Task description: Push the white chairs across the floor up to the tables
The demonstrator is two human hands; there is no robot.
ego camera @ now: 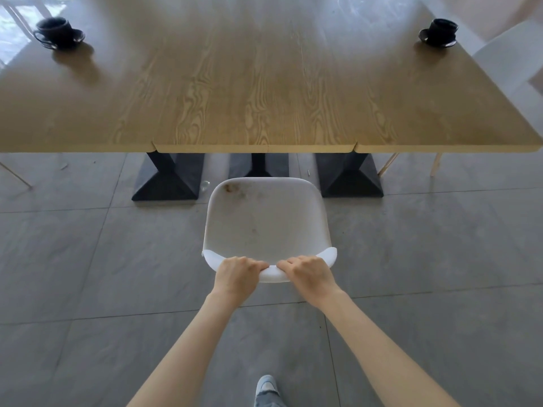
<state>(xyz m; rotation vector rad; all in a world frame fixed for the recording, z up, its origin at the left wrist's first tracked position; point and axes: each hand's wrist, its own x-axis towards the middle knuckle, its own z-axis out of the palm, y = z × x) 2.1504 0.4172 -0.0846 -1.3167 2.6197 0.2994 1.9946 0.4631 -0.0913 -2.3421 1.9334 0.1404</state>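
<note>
White chair (266,221) — rigid, seemingly light shell — is gripped at the backrest's top edge by left hand (236,273) and right hand (308,273), short of the table (264,98).

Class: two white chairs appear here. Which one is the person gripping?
The centre chair, facing the table: left hand and right hand clasp its backrest. The chair at the right edge stands untouched.

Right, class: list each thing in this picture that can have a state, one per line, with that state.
white chair: upright on the floor, seat empty and stained, not yet under the table.
left hand: closed on the chair's backrest top.
right hand: closed on the same edge.
left cup: upright on its saucer.
right cup: upright on its saucer.
second white chair: at the table's right end.
</note>
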